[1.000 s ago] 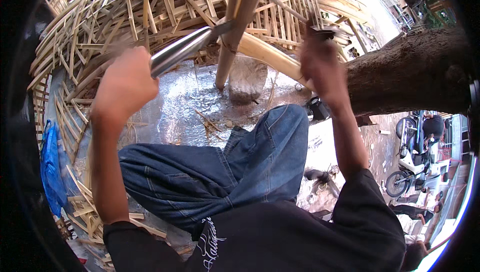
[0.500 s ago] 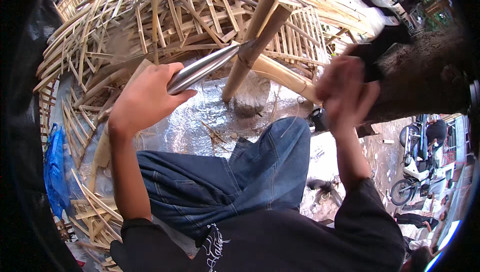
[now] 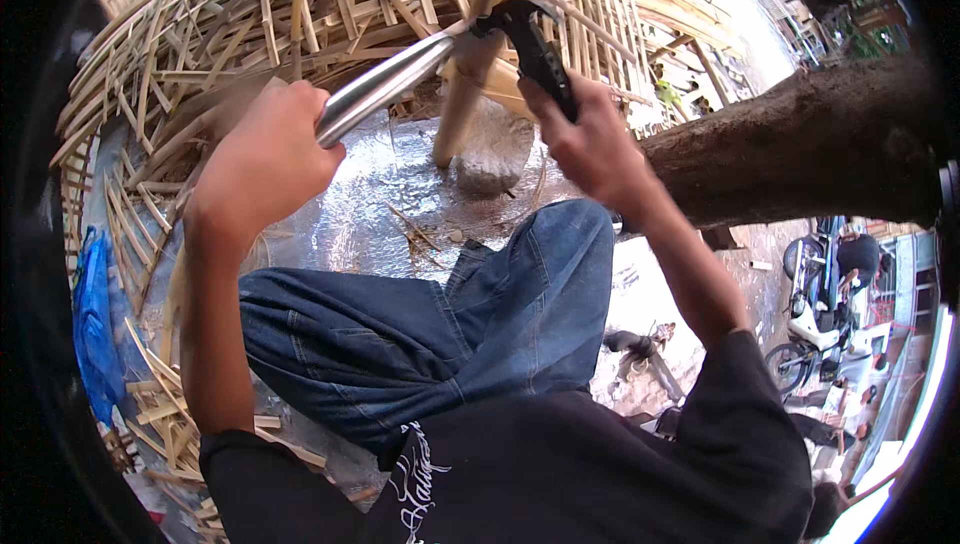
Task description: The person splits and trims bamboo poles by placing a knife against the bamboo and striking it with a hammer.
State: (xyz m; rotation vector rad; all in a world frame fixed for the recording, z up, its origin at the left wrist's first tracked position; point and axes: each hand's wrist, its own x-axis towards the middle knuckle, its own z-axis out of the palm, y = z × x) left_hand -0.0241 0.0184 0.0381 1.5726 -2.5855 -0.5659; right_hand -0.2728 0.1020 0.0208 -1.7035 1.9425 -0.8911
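Note:
My left hand (image 3: 265, 149) is closed around a shiny, tapered metal tool (image 3: 385, 87), held slanting up to the right. Its far end reaches the upright bamboo pole (image 3: 462, 109); the hammer partly covers that spot. Gripped in my right hand (image 3: 592, 134) is a black claw hammer (image 3: 545, 64), its head over the tool's far end and the pole. Whether the head touches the metal I cannot tell. A rough stone block (image 3: 495, 149) stands beside the pole's foot.
Split bamboo strips (image 3: 220, 34) are heaped ahead and to the left. A thick log (image 3: 790, 144) lies at the right, and a blue plastic bag (image 3: 97, 329) at the left. My bent legs in jeans (image 3: 430, 334) are below. Motorcycles (image 3: 825, 314) and people are farther right.
My right hand has swung the hammer from the upper right down and left to the pole. My left hand keeps its hold on the metal tool; the view has shifted a little.

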